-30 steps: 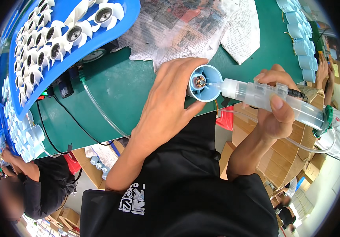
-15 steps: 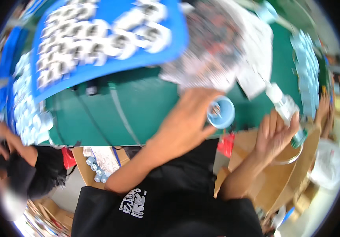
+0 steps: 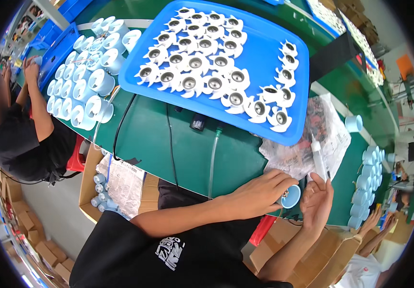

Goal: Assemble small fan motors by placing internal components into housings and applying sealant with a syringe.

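Note:
My left hand [image 3: 260,193] is closed round a light blue cup-shaped housing [image 3: 291,197], its open mouth turned to the right; small metal or wire parts show inside. Close beside it, my right hand [image 3: 318,201] grips a slim clear dispenser bottle [image 3: 318,161] with a white nozzle pointing up and away. The bottle's lower end is hidden by the fingers. Beyond both hands a crumpled plastic bag [image 3: 288,156] lies on the green table [image 3: 236,163]. A large blue tray [image 3: 260,53] holds rows of white bladed impellers [image 3: 195,62] with dark round centres.
Many light blue housings [image 3: 101,81] stand at the left, more [image 3: 366,187] at the right. A lone housing [image 3: 354,123] sits beyond the bag. Black cables [image 3: 171,139] and a clear hose [image 3: 213,163] cross the table. Cardboard boxes [image 3: 89,187] stand below its edge. A co-worker [image 3: 24,125] sits left.
The view has swung, so the tray and hands appear shifted to the right. My hands are closer together; the housing and dispenser bottle are still held, the bottle now more upright.

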Demonstrator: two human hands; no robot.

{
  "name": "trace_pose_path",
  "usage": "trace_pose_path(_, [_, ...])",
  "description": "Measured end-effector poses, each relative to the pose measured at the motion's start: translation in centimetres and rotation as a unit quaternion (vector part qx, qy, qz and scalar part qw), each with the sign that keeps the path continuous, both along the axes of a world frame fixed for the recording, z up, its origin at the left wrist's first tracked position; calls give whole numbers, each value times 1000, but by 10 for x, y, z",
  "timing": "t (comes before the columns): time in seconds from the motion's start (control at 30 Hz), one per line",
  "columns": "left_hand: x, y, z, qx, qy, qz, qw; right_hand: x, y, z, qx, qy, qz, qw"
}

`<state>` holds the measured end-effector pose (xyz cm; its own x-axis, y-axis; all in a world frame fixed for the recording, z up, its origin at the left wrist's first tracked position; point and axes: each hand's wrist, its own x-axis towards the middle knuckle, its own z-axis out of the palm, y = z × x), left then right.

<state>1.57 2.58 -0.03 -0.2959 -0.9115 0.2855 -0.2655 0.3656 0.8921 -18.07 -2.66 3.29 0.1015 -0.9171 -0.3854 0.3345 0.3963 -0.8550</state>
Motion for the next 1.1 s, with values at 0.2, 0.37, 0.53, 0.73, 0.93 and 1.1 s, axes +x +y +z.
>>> trace_pose_path(0.2, [6, 0, -3, -39, -9, 22, 999, 135, -59, 79, -467, 329, 170, 803])
trace_pose_path(0.37, [6, 1, -2, -49, -4, 22, 999, 233, -139, 70, -686, 398, 323, 516])
trace_pose_path(0.53, [-5, 6, -12, -72, -1, 34, 997, 255, -153, 59, -698, 454, 379, 404])
trace_pose_path(0.73, [-11, 6, -14, -74, 5, 20, 997, 232, -145, 55, -753, 422, 229, 450])
trace_pose_path(0.93, [6, 0, -11, -48, 18, 54, 997, 144, -81, 81, -436, 298, 152, 835])
trace_pose_path(1.1, [0, -5, 0, -7, -3, 28, 1000, 13, 8, 39, -211, 161, 78, 961])
